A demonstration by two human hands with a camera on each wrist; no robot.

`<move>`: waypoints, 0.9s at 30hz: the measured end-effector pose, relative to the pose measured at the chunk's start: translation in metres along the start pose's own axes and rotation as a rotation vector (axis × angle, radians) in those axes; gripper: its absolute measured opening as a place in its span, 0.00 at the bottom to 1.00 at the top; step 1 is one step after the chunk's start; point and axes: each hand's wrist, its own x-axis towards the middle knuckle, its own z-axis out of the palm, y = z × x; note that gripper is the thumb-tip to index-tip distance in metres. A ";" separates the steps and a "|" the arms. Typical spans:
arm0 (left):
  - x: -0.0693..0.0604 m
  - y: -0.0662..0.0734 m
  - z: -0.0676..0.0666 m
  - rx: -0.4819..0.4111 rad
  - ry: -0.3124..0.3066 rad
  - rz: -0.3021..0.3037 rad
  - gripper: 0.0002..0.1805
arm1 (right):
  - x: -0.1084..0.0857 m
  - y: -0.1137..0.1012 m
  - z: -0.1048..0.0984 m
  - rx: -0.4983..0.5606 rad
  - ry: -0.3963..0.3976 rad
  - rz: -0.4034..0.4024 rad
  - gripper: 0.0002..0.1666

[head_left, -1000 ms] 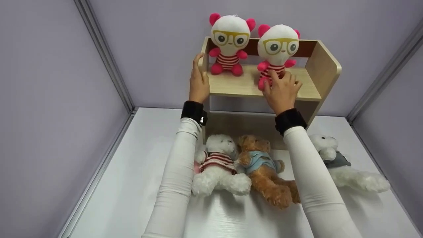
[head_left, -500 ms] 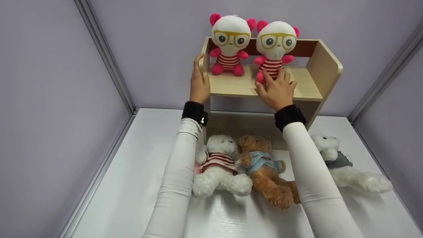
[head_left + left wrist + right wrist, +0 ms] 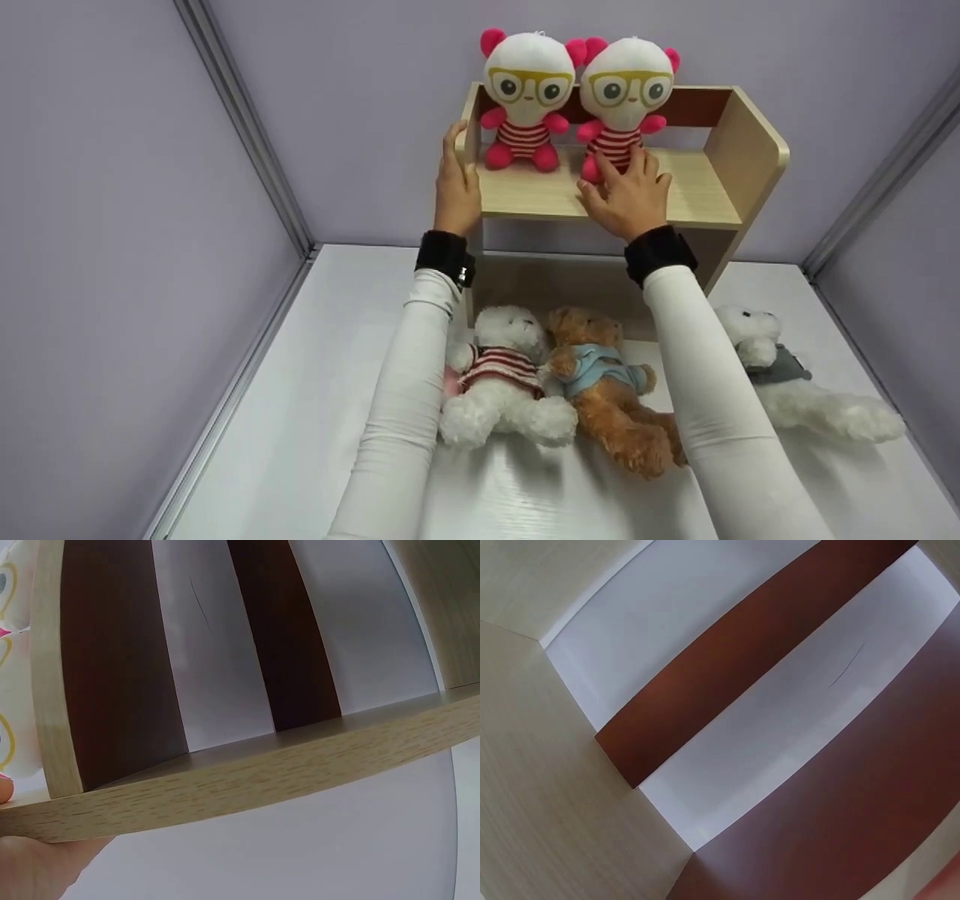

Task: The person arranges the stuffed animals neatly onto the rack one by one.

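Two plush pandas with pink ears, yellow glasses and striped bodies sit side by side on the top board of a wooden shelf [image 3: 525, 196]. My left hand [image 3: 457, 196] grips the shelf's left side panel; in the left wrist view part of the left hand [image 3: 37, 866] shows on both sides of the panel's edge. The left panda [image 3: 523, 139] sits just inside that panel. At the right panda [image 3: 616, 142], the fingers of my right hand [image 3: 630, 196] touch its lower body from the front. One of its legs is partly hidden. The heads nearly touch.
Below, a white bear in a striped sweater [image 3: 502, 375] and a brown bear in a blue top [image 3: 600, 375] lean at the shelf's foot on the white table [image 3: 322, 360]. Another white plush in grey [image 3: 780, 364] lies to the right, partly behind the right forearm.
The right panda has moved back and left, closer to the left panda, and sits straighter. My right hand has followed it, its fingers now more spread. My left hand stays on the side panel.
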 end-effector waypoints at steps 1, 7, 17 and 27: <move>0.000 0.000 0.000 -0.004 0.002 0.004 0.34 | 0.000 -0.001 -0.001 -0.005 0.009 -0.003 0.38; 0.001 -0.001 -0.001 -0.010 0.015 0.023 0.33 | -0.001 -0.004 -0.002 -0.045 0.082 -0.005 0.35; 0.000 -0.002 -0.002 0.003 0.009 0.020 0.33 | -0.005 0.001 0.002 -0.028 0.148 -0.009 0.34; -0.001 0.001 -0.001 0.017 0.006 0.017 0.33 | -0.006 0.006 0.007 0.037 0.104 -0.041 0.33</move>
